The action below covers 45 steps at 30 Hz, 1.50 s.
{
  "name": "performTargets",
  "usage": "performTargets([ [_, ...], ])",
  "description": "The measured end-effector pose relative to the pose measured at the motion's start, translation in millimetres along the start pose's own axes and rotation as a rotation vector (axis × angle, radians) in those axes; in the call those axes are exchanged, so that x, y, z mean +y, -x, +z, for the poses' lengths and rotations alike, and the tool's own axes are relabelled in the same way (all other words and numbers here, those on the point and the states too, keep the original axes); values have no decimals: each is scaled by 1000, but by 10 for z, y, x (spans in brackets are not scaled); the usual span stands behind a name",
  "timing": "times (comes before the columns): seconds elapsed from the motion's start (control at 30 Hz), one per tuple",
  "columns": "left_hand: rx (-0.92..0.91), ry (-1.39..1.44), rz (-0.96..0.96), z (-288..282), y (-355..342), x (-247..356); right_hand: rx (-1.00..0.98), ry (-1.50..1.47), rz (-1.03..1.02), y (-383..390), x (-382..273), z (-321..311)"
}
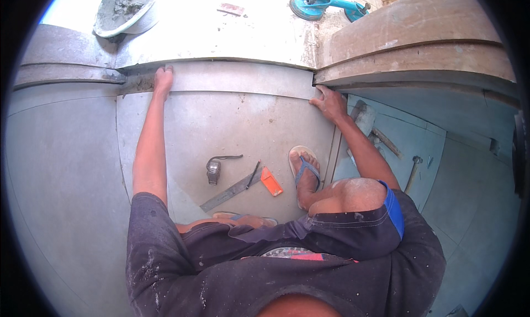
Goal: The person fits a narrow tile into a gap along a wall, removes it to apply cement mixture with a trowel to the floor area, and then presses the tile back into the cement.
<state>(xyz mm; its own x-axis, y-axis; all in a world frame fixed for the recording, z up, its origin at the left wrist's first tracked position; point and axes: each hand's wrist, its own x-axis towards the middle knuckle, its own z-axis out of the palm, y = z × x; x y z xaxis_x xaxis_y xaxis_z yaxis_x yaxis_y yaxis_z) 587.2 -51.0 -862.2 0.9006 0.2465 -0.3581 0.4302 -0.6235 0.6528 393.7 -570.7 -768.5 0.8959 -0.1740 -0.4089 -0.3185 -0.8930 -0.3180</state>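
Observation:
A long, narrow grey tile strip [237,77] lies along the front of the raised step between two side walls. My left hand [163,82] is closed on the strip's left end, beside a dark gap. At the opposite end my right hand [330,104] grips the edge, its thumb and fingers against the corner. On the floor tile below are a tape measure [213,172] with a wrist strap, a dark pencil [253,174] and a try square [271,182] with an orange handle. The pencil lies across the square's metal blade.
Up on the step stand a bucket [148,20] of grey mortar, a reddish fragment [231,9] and a blue suction lifter [331,3]. Brown slabs [408,30] bound the right side. A hammer [413,173] lies on the right floor. My sandalled foot [305,170] is near the square.

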Motion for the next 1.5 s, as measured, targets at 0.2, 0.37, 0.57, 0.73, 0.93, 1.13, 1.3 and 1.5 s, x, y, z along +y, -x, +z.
performTargets([
  [0.2, 26, 29, -1, 2, -72, -133, 24, 8, -56, -31, 5, 36],
  [0.37, -14, 46, -1, 6, 1, -38, 29, 17, -41, -30, 37, 56],
  [0.57, 1, 22, -6, -14, 36, 2, -36, -27, 17, -14, -37, -21],
  [0.73, 0, -11, -4, -17, 43, 35, 42, -1, -65, -3, 18, 52],
  [0.93, 36, -11, 13, 40, -6, -23, 54, 14, -97, -2, 48, 73],
  [1.13, 58, 22, 25, 25, -107, -178, -61, 3, -68, -20, -63, -29],
  [1.3, 22, 32, 18, 68, 105, 115, -58, 50, -54, 5, 26, -8],
  [1.5, 14, 20, 54, 26, -22, -71, -105, 68, -75, -4, -67, -52],
])
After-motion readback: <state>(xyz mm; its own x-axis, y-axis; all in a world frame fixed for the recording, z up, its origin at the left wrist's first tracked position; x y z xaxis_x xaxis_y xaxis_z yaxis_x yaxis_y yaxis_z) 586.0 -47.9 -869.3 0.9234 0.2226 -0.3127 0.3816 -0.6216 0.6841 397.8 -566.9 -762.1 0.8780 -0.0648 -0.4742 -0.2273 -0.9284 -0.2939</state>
